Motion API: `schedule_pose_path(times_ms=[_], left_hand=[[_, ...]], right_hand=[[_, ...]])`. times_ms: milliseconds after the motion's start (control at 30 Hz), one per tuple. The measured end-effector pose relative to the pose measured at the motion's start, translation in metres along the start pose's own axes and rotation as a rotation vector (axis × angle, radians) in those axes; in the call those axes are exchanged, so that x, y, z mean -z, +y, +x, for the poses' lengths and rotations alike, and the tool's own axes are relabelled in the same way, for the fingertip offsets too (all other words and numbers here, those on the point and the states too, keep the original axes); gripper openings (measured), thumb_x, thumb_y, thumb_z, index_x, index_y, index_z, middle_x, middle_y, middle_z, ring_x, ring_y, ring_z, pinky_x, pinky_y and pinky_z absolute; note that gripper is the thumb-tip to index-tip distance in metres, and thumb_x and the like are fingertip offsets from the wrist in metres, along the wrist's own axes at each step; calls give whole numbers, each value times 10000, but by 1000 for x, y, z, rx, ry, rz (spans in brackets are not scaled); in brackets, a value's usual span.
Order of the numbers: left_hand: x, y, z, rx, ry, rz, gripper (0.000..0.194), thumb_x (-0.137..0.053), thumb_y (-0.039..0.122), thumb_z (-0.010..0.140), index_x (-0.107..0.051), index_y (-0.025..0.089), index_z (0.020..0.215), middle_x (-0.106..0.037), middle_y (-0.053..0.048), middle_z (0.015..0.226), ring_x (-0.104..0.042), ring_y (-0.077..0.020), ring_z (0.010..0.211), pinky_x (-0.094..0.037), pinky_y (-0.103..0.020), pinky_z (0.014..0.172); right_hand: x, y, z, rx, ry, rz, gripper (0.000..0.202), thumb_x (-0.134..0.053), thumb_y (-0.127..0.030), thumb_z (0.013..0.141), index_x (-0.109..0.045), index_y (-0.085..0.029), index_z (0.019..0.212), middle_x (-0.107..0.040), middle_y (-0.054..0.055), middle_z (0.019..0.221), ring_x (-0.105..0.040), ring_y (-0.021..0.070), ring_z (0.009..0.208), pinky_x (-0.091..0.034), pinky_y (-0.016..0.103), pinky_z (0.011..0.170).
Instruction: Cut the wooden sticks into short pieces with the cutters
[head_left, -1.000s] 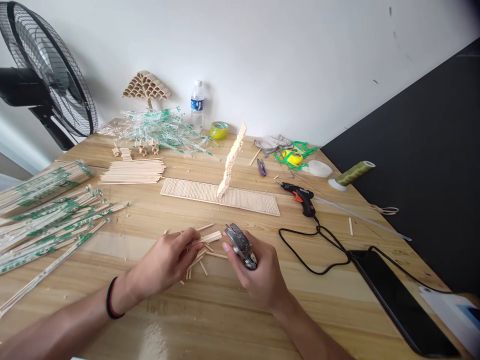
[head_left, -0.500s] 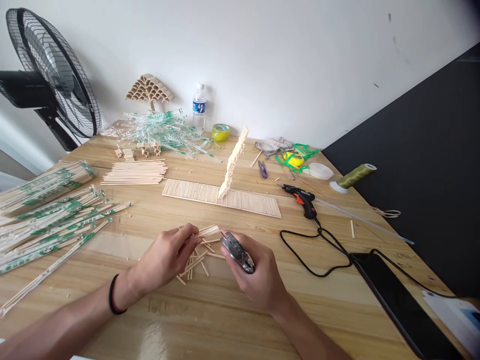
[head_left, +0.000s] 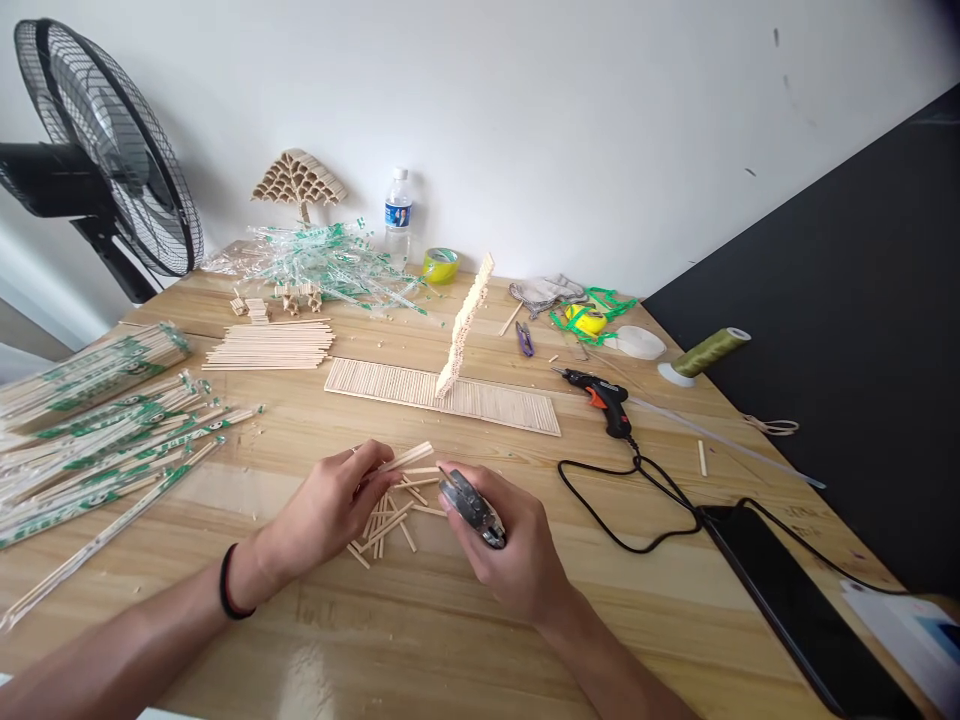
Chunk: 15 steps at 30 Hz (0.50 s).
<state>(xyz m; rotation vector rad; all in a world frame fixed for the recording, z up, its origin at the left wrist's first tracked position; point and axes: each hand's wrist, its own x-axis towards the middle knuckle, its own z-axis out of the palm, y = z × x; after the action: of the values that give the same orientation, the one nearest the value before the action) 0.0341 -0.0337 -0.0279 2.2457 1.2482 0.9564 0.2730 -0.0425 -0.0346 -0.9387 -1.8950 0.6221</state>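
Note:
Between the thumb and fingers of my left hand (head_left: 337,505) is a small bunch of wooden sticks (head_left: 411,456), their ends pointing right. My right hand (head_left: 517,550) is closed round a pair of dark metal cutters (head_left: 474,505), whose handles are mostly hidden by the palm. A small gap separates the cutters' head from the stick ends. On the table below and between the hands lies a loose heap of short cut sticks (head_left: 386,530). Beyond them a long flat panel of sticks (head_left: 375,380) carries an upright jagged stick piece (head_left: 463,325).
Wrapped chopsticks (head_left: 112,430) and a row of bare sticks (head_left: 268,345) lie left. Plastic wrappers (head_left: 322,260), a bottle (head_left: 399,220) and tape (head_left: 441,265) stand behind. A glue gun (head_left: 600,395) with its looped cord and a black phone-like slab (head_left: 802,610) are right.
My left hand has shifted slightly down and left, and the held sticks have drawn back a little from the cutters. The right hand is nearly where it was.

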Motion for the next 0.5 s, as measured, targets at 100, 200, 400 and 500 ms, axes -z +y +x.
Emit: schedule_pose_path(times_ms=[100, 200, 400, 500], left_hand=[[0, 1, 0, -53, -58, -28, 47, -537, 232, 1068, -567, 211, 1039, -693, 18, 824, -627, -113, 672, -481, -202, 624], [0, 2, -1, -67, -92, -28, 65, -521, 240, 1078, -576, 211, 1058, -715, 3, 868, -656, -121, 713, -497, -209, 647], [27, -19, 12, -112, -50, 169, 228, -620, 398, 1031, -619, 208, 1157, -728, -34, 937, -672, -152, 742, -505, -252, 674], [54, -54, 25, 72, 87, 409, 226, -594, 397, 1016, -662, 205, 1114, -707, -67, 981, -681, -218, 861, -522, -316, 776]], right_hand=[[-1, -1, 2, -31, 60, -7, 275, -633, -59, 865, -690, -249, 1056, -760, 5, 902, -725, 172, 778, -567, 263, 744], [-1, -3, 3, -58, 90, -17, 168, -634, -97, 895, -677, -244, 968, -724, -12, 815, -695, 159, 717, -546, 256, 704], [0, -2, 3, -90, 98, -12, 136, -629, -126, 898, -677, -237, 961, -723, 2, 811, -696, 182, 733, -546, 277, 698], [1, -1, 3, -108, 85, -25, 127, -628, -128, 894, -672, -232, 951, -716, 7, 809, -680, 181, 714, -531, 276, 679]])
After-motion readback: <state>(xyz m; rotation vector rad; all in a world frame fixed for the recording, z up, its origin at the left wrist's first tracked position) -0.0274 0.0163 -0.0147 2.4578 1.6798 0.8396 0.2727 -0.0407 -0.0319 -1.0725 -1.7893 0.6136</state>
